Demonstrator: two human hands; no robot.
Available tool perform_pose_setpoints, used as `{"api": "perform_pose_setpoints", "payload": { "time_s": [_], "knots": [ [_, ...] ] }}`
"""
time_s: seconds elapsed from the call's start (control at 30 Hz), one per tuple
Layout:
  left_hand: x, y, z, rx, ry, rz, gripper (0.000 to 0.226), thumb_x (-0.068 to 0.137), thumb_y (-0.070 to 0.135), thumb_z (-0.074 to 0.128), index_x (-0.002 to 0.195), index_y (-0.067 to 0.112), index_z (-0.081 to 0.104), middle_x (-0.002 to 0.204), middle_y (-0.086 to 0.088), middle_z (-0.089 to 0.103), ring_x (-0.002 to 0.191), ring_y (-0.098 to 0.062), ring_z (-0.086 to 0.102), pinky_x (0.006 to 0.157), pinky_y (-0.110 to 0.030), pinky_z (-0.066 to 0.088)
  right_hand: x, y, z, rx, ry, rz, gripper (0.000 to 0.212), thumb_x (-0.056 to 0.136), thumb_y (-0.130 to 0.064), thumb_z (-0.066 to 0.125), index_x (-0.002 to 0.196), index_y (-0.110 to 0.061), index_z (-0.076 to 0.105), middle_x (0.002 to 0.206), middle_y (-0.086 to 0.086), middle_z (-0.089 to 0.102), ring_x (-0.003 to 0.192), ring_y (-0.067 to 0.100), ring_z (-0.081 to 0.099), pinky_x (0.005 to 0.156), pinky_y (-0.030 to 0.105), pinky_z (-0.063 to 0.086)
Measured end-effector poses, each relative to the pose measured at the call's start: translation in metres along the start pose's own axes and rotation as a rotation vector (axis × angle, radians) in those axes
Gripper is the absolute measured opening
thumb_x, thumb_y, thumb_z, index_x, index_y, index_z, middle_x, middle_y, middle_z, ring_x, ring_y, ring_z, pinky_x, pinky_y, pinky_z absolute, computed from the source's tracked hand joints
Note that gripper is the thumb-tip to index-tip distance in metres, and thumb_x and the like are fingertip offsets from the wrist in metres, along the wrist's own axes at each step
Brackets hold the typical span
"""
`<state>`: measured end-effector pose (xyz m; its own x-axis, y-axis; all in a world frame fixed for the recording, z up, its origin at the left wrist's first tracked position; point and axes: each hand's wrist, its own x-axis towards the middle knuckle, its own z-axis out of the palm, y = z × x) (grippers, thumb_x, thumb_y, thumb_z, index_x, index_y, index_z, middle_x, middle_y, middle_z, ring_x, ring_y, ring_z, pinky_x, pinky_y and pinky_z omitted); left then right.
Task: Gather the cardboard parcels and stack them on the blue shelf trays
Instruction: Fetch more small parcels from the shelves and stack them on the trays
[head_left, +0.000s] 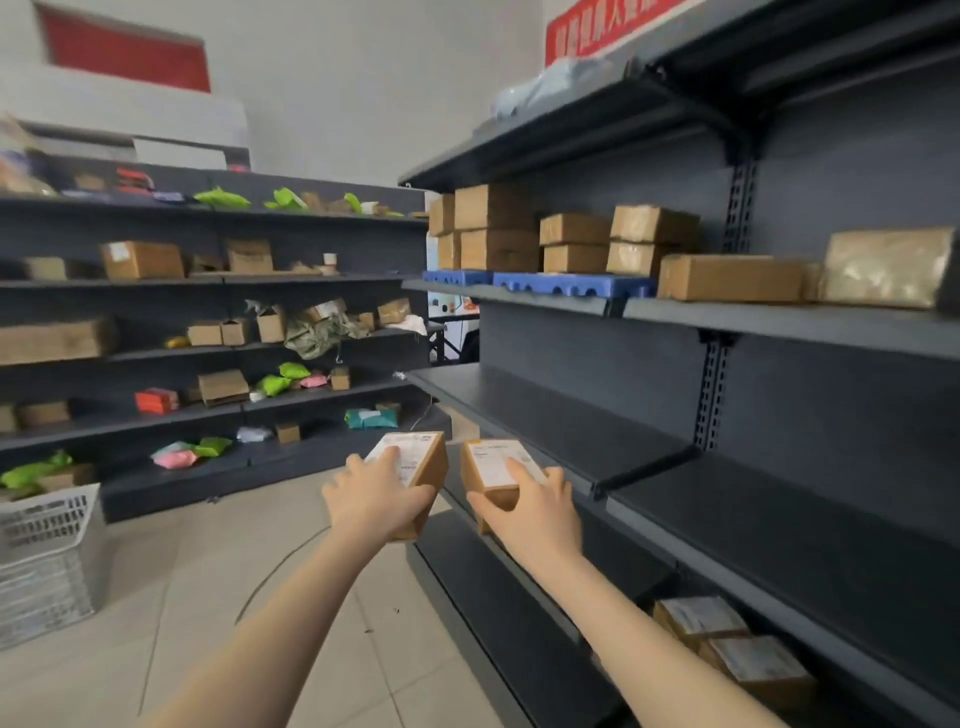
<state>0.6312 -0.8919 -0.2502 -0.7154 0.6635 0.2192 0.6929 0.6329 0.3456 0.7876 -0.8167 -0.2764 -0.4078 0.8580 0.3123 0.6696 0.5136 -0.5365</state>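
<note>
My left hand (374, 501) grips a small cardboard parcel (426, 467) with a white label on top. My right hand (535, 512) holds a second labelled cardboard parcel (485, 470) beside it. Both are held in the air in front of the dark shelf unit, level with its lower shelves. Two blue trays (574, 285) lie on the upper shelf at the right, with several cardboard parcels (498, 228) stacked in pairs on them. Two more parcels (732, 278) sit on the bare shelf to the right of the trays. Two labelled parcels (727, 639) lie on the bottom shelf.
The dark metal shelf unit (545, 415) runs along my right. Another shelf rack (208, 358) at the back left holds mixed boxes and green and pink mailer bags. A white plastic basket (47, 551) stands on the tiled floor at the left.
</note>
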Motion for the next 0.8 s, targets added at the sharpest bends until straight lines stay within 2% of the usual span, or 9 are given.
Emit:
{"api": "perform_pose_setpoints", "payload": {
  "time_s": [0.17,0.43,0.6,0.8],
  "knots": [
    [0.039,0.027,-0.129,-0.025,0.027,0.006,0.069,0.076,0.062,0.054,0.135,0.031,0.038,0.128,-0.013,0.046,0.121,-0.034,0.043,0.1,-0.045,0.033,0.056,-0.074,-0.114,-0.022,0.061,-0.022,0.077,0.08,-0.071,0.049,0.145,-0.034,0.031,0.135,0.008,0.033,0.123,0.026,0.037,0.095,0.037,0.045],
    [0.09,0.1,-0.303,-0.067,0.069,0.162,0.073,0.076,0.065,0.052,0.139,0.032,0.035,0.129,-0.01,0.047,0.119,-0.031,0.045,0.098,-0.045,0.035,0.13,-0.152,-0.283,-0.083,0.154,0.03,0.079,0.08,-0.072,0.047,0.146,-0.034,0.029,0.142,0.01,0.032,0.13,0.029,0.033,0.098,0.04,0.044],
    [0.107,0.141,-0.342,-0.09,0.046,0.232,0.069,0.077,0.061,0.054,0.137,0.03,0.037,0.13,-0.01,0.047,0.12,-0.032,0.044,0.099,-0.043,0.035,0.157,-0.157,-0.344,-0.102,0.221,0.092,0.078,0.081,-0.069,0.052,0.146,-0.03,0.032,0.141,0.012,0.033,0.126,0.03,0.036,0.093,0.038,0.045],
    [0.135,0.182,-0.334,-0.136,0.01,0.342,0.074,0.075,0.065,0.054,0.138,0.031,0.034,0.13,-0.011,0.047,0.119,-0.032,0.045,0.099,-0.045,0.035,0.174,-0.135,-0.372,-0.132,0.302,0.179,0.079,0.079,-0.069,0.054,0.145,-0.031,0.033,0.137,0.011,0.035,0.124,0.03,0.038,0.09,0.039,0.046]
  ]
}}
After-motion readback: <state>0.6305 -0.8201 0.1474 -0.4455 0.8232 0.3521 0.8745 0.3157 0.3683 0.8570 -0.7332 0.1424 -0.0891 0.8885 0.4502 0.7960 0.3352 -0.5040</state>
